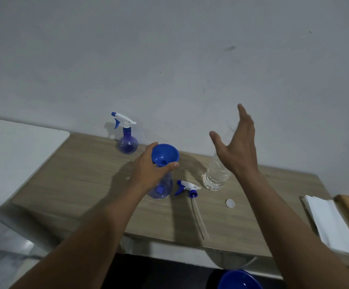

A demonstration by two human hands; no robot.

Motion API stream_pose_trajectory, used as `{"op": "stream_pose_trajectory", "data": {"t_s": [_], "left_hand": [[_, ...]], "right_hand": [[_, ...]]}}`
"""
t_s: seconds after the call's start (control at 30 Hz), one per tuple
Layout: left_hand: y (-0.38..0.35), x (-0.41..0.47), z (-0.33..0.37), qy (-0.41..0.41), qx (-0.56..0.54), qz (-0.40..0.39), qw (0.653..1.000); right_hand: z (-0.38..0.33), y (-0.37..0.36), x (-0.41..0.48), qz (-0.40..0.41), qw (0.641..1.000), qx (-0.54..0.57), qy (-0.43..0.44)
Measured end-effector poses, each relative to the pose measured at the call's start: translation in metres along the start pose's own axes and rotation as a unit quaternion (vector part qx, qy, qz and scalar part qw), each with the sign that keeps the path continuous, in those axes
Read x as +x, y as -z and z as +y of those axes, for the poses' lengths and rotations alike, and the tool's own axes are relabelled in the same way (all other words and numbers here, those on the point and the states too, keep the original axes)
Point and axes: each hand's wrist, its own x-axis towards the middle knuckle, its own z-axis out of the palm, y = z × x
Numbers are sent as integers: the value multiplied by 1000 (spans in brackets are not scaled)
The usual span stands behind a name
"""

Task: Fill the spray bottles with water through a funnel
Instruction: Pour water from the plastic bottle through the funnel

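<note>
From the head camera, the left hand grips the blue plastic funnel seated in the neck of an uncapped translucent blue spray bottle on the wooden table. The right hand hovers spread wide, holding nothing, above a clear plastic water bottle. Between the hands lie a white-and-blue trigger sprayer head and a small white cap. Beyond the left hand stands a capped blue spray bottle

Folded white paper towels on the wooden table — pale wall behind.
</note>
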Motion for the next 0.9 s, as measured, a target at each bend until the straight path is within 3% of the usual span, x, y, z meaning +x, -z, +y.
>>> {"op": "stream_pose_trajectory", "data": {"t_s": [0.3,0.53,0.6,0.73,0.9], "left_hand": [[1,-4,-4,-7,10,-22,1000],[-3,-7,-49,51,-5,33,998],[-6,-5,-63,68,14,33,997],[-11,0,-73,90,56,-48,993],[-18,5,-78,67,54,-64,994]], "right_hand": [[-46,-45,-3,-166,981,-51,84],[-56,-81,-9,-369,925,-84,25],[-55,-89,-11,-384,918,-94,19],[-58,-94,-7,-386,916,-105,25],[-62,-96,2,-408,907,-102,24]]}}
